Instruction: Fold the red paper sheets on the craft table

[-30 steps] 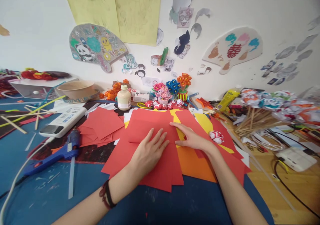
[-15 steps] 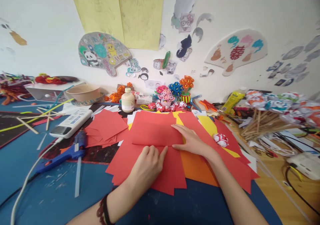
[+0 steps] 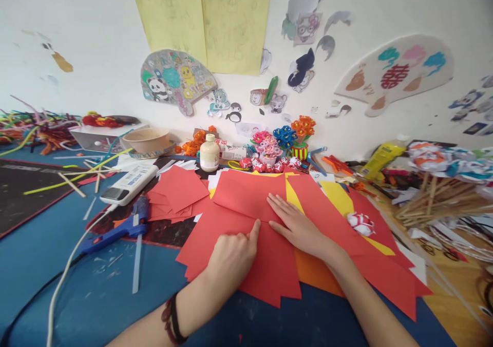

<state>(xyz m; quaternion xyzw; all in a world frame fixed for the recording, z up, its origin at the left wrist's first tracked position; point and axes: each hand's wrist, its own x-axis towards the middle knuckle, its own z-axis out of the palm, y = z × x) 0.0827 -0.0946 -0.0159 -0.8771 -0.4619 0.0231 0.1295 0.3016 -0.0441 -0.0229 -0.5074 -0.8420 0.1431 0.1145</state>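
A red paper sheet [image 3: 244, 195] lies folded over, its near edge slanting and slightly raised at the left. My left hand [image 3: 233, 254] presses the tip of its outstretched index finger on that folded edge, the other fingers curled in with nothing held. On the right end of the fold, my right hand [image 3: 296, 229] lies flat with fingers spread. Beneath both is a fanned stack of red paper [image 3: 208, 236], with orange paper [image 3: 314, 275] showing under it. Smaller red paper pieces [image 3: 179, 188] are piled to the left.
A blue glue gun [image 3: 127, 226] and a white power strip [image 3: 131, 182] lie left. Behind the paper stand a glue bottle [image 3: 209, 154] and pipe-cleaner flowers [image 3: 285, 137]. A red-and-white ball [image 3: 361, 224] rests on paper at right, near bundled wooden sticks [image 3: 423, 203].
The camera view has shifted, so the scene sits farther right. My left hand's index finger is now more extended, the others curled. The fold's left side has lifted and slants.
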